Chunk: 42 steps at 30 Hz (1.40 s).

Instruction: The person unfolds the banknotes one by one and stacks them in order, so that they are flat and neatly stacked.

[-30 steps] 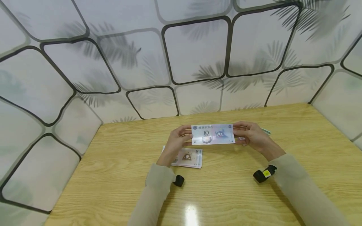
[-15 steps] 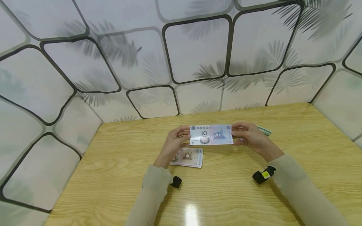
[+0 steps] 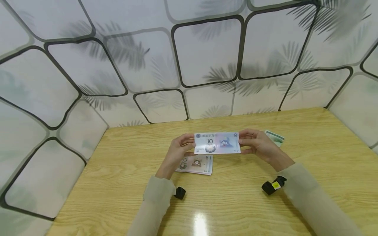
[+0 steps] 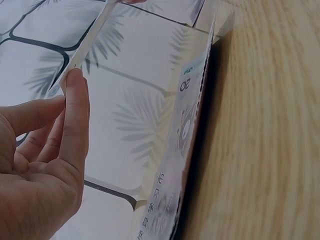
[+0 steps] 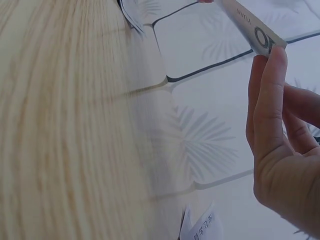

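Note:
A bluish play banknote (image 3: 217,143) marked 10 is stretched level between both hands above the table. My left hand (image 3: 176,151) pinches its left edge between thumb and fingers; in the left wrist view the note (image 4: 85,47) appears nearly edge-on. Its right edge is pinched by my right hand (image 3: 261,146), and the right wrist view shows the note's (image 5: 252,27) other side. Below the left hand lies a pile of pinkish banknotes (image 3: 196,164) marked 20, partly hidden by that hand. A greenish banknote (image 3: 275,138) lies behind the right hand, partly covered by it.
The wooden table (image 3: 236,203) stretches out in front of me. Its back edge meets a wall (image 3: 206,52) with dark outlines and leaf shadows, and walls stand at both sides. A black wrist camera (image 3: 179,193) hangs beneath the left cuff, another (image 3: 270,186) beneath the right.
Both hands have shifted slightly left and a little down, with the 10 note still stretched between them. More of the greenish note behind the right hand now shows.

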Available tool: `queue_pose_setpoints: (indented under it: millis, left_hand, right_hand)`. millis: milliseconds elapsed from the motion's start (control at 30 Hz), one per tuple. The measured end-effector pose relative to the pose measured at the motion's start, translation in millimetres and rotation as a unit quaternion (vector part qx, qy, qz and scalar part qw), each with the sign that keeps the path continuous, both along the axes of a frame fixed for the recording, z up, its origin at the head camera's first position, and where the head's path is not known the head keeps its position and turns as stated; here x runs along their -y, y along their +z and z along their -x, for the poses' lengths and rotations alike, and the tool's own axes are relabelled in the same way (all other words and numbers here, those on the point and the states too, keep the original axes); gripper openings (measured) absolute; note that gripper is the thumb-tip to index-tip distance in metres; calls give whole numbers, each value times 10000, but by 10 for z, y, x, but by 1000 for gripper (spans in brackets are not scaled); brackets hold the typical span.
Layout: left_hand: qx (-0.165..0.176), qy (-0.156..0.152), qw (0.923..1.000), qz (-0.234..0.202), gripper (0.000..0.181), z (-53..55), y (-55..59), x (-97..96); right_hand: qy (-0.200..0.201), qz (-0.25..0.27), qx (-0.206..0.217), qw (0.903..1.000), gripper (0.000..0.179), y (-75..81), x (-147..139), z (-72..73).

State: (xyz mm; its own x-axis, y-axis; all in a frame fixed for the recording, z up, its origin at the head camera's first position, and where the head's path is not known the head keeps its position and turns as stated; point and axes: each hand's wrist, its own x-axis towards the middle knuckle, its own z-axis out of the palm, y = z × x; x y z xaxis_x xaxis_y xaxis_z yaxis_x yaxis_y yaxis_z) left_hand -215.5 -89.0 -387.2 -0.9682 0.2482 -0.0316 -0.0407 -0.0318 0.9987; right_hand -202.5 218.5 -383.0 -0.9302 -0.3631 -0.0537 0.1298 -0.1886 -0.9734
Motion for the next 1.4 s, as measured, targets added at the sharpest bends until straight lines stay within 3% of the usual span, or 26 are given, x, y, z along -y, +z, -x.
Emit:
queue_pose_setpoints:
  millis: [467, 900, 1267, 1400]
  left_hand:
    - [191, 120, 9997, -24, 29, -73, -1, 169]
    - [319, 303, 9988, 227, 28, -143, 18, 339]
    - [240, 399, 9984, 322, 31, -164, 59, 503]
    - [184, 444, 9983, 328, 32, -166, 92, 562]
  right_hand:
    - [443, 110, -224, 9987, 27, -93, 127, -17]
    - [518, 9, -106, 9986, 27, -98, 302, -25]
    - [477, -278, -84, 9984, 20, -116, 482, 3]
    - [496, -339, -83, 9982, 25, -100, 556, 3]
